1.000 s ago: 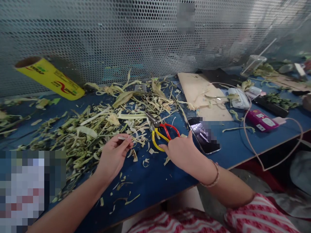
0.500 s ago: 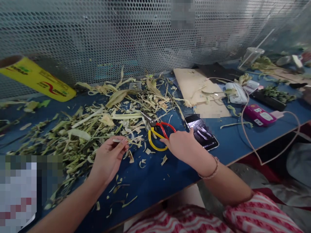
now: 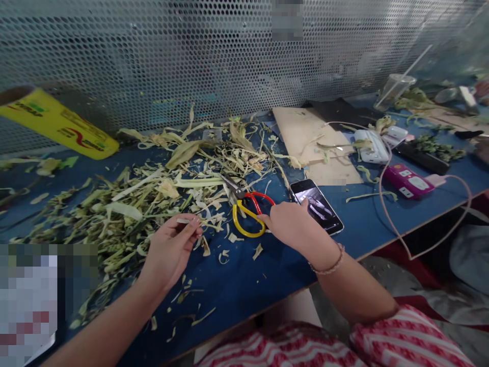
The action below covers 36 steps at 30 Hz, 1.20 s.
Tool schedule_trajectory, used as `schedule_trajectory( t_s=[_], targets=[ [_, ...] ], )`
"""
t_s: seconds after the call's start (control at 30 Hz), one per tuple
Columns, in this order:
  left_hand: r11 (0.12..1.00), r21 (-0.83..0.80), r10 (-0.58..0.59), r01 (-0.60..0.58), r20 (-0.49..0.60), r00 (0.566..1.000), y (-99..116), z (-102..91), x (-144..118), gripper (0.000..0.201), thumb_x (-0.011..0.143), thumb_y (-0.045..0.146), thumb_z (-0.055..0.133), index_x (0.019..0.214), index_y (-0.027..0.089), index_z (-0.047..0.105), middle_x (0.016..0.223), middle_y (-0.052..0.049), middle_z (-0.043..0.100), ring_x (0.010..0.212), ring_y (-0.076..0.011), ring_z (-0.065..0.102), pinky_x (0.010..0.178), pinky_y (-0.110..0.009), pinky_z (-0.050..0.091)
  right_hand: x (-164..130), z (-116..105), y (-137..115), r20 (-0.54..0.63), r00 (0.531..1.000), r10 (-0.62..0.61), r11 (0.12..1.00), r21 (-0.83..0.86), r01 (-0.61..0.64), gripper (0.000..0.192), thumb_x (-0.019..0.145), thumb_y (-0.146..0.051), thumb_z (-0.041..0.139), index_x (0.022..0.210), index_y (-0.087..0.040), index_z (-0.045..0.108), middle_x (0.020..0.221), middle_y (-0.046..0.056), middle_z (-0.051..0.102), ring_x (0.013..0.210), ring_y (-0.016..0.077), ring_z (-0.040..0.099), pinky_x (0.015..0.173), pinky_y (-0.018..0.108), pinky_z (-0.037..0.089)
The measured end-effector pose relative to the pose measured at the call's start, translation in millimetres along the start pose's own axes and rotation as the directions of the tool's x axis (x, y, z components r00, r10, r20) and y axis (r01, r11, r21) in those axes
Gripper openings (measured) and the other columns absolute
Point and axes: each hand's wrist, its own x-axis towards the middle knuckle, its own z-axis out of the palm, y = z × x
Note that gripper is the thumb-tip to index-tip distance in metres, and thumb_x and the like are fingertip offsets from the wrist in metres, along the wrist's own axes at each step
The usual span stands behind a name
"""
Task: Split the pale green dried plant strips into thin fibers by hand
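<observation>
My left hand (image 3: 173, 250) is closed in a pinch on a thin pale plant strip (image 3: 184, 221), at the right edge of a heap of dried green plant cuttings (image 3: 114, 229). My right hand (image 3: 292, 227) rests over the lower left side of a smartphone (image 3: 319, 209), one finger stretched onto its lit screen. Its thumb points left, close to the yellow handle of the scissors (image 3: 240, 193); the other fingers are mostly hidden. The scissors lie partly spread on the blue table, blades toward the heap, with one red and one yellow handle.
A yellow cardboard tube (image 3: 61, 122) leans at the back left before a perforated metal screen (image 3: 171, 61). Brown cardboard (image 3: 305, 132), a white device (image 3: 371, 147), a magenta device (image 3: 408, 181) with a looping cable and a plastic cup with straw (image 3: 395, 92) are to the right.
My right hand has shifted slightly upward, its finger a little farther along the phone screen. My left hand and the scissors look unmoved.
</observation>
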Motion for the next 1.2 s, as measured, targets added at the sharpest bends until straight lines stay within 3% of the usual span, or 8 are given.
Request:
schedule_trajectory(
  t_s=[0.2, 0.43, 0.6, 0.7, 0.87, 1.03, 1.13, 1.2],
  targets=[
    [1.0, -0.006, 0.015, -0.015, 0.018, 1.0, 0, 1.8, 0, 0.031, 0.049, 0.03, 0.089, 0.066, 0.017, 0.068, 0.064, 0.003, 0.056, 0.058, -0.0044, 0.052, 0.055, -0.012, 0.048, 0, -7, -1, 0.07, 0.997, 0.029, 0.999, 0.043, -0.032, 0.052, 0.098, -0.045, 0.035, 0.087, -0.009, 0.071, 0.088, 0.021, 0.072, 0.089, 0.0328, 0.069, 0.096, 0.077, 0.028],
    [0.999, 0.034, 0.004, -0.006, 0.047, 0.999, 0, 1.2, -4, 0.028, 0.055, 0.032, 0.087, 0.067, 0.017, 0.066, 0.064, 0.003, 0.056, 0.058, -0.0049, 0.052, 0.054, -0.014, 0.046, -2, -14, -4, 0.169, 0.982, 0.087, 0.994, 0.043, -0.096, 0.051, 0.098, -0.044, 0.035, 0.09, -0.008, 0.071, 0.094, 0.022, 0.071, 0.096, 0.0338, 0.068, 0.094, 0.073, 0.035],
    [0.999, 0.042, -0.013, 0.012, 0.035, 0.999, 0, 2.6, -7, 0.031, 0.052, 0.033, 0.087, 0.069, 0.017, 0.066, 0.063, 0.003, 0.056, 0.056, -0.0047, 0.051, 0.053, -0.015, 0.044, -10, -19, -6, 0.191, 0.98, 0.046, 0.999, 0.003, -0.047, 0.053, 0.099, -0.043, 0.034, 0.094, -0.005, 0.071, 0.094, 0.024, 0.071, 0.098, 0.0368, 0.068, 0.085, 0.058, 0.049],
    [0.999, 0.053, -0.007, 0.004, 0.048, 0.999, 0, 3.6, -8, 0.031, 0.054, 0.034, 0.086, 0.07, 0.016, 0.066, 0.063, 0.004, 0.056, 0.056, -0.0043, 0.052, 0.053, -0.014, 0.043, -12, -22, -6, 0.192, 0.981, 0.018, 1.0, -0.023, -0.014, 0.052, 0.099, -0.041, 0.034, 0.096, -0.004, 0.071, 0.095, 0.024, 0.071, 0.095, 0.0364, 0.069, 0.082, 0.052, 0.051],
    [0.996, 0.082, 0.017, -0.022, 0.066, 0.998, -2, 4.9, -8, 0.031, 0.057, 0.035, 0.084, 0.072, 0.016, 0.065, 0.061, 0.004, 0.056, 0.057, -0.0051, 0.052, 0.054, -0.015, 0.043, -13, -11, -3, 0.142, 0.99, -0.019, 0.996, -0.078, 0.031, 0.054, 0.098, -0.043, 0.035, 0.09, -0.004, 0.072, 0.087, 0.023, 0.071, 0.087, 0.0345, 0.07, 0.074, 0.043, 0.051],
    [0.994, 0.075, 0.074, -0.079, 0.061, 0.995, -7, 3.3, -5, 0.028, 0.062, 0.035, 0.081, 0.077, 0.017, 0.065, 0.063, 0.004, 0.058, 0.06, -0.0063, 0.055, 0.057, -0.017, 0.044, -16, 2, 3, -0.095, 0.991, -0.093, 0.987, -0.137, 0.079, 0.055, 0.098, -0.045, 0.035, 0.077, -0.008, 0.07, 0.072, 0.021, 0.068, 0.071, 0.0299, 0.069, 0.056, 0.033, 0.042],
    [0.993, 0.063, 0.098, -0.102, 0.075, 0.992, -11, 1.9, -2, 0.028, 0.064, 0.035, 0.08, 0.08, 0.017, 0.065, 0.067, 0.003, 0.06, 0.062, -0.0077, 0.057, 0.061, -0.02, 0.047, -11, 1, 0, -0.17, 0.979, -0.112, 0.993, -0.062, 0.103, 0.054, 0.097, -0.048, 0.036, 0.07, -0.012, 0.067, 0.067, 0.017, 0.066, 0.066, 0.026, 0.065, 0.055, 0.031, 0.036],
    [0.991, 0.044, 0.124, -0.128, 0.081, 0.989, -13, 1.1, 0, 0.028, 0.065, 0.035, 0.079, 0.08, 0.017, 0.064, 0.068, 0.002, 0.061, 0.064, -0.009, 0.059, 0.066, -0.023, 0.049, -5, 1, -6, -0.187, 0.956, -0.227, 0.968, 0.063, 0.242, 0.051, 0.096, -0.049, 0.039, 0.067, -0.015, 0.064, 0.068, 0.013, 0.065, 0.064, 0.0215, 0.062, 0.058, 0.03, 0.035]
  ],
)
